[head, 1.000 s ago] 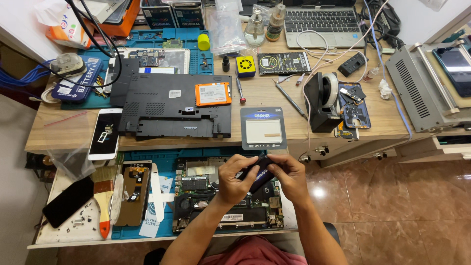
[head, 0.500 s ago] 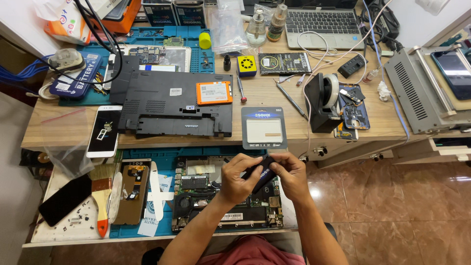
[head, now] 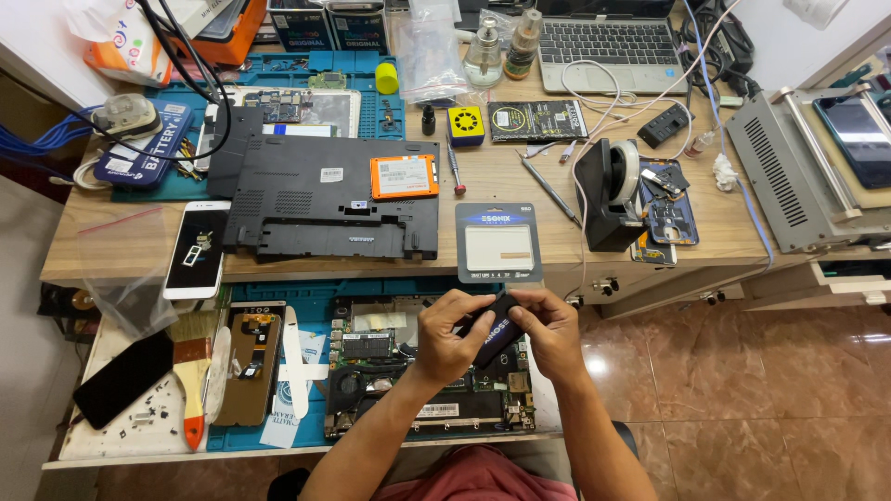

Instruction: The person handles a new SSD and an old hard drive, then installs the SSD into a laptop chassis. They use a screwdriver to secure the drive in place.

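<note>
My left hand (head: 452,337) and my right hand (head: 548,329) together hold a thin black drive (head: 497,330) tilted between them. They hover over an opened laptop base (head: 390,371) with its circuit board exposed, on a blue mat on the lower shelf. Just beyond my hands, at the bench edge, lies a grey retail card pack (head: 498,243) with a clear window. Further left on the bench rests a black laptop bottom cover (head: 325,199) with an orange drive (head: 404,176) on top.
A white phone (head: 197,250), a clear plastic bag (head: 121,269), a brush (head: 192,371), a dark phone (head: 121,378) and a disassembled phone (head: 248,362) lie at left. A tape dispenser (head: 613,195), screwdrivers (head: 549,190), a small laptop (head: 608,42) and a grey machine (head: 803,172) stand right.
My hands have stayed together on the black drive, turning it slightly. The view has shifted a little; nothing on the bench has moved.
</note>
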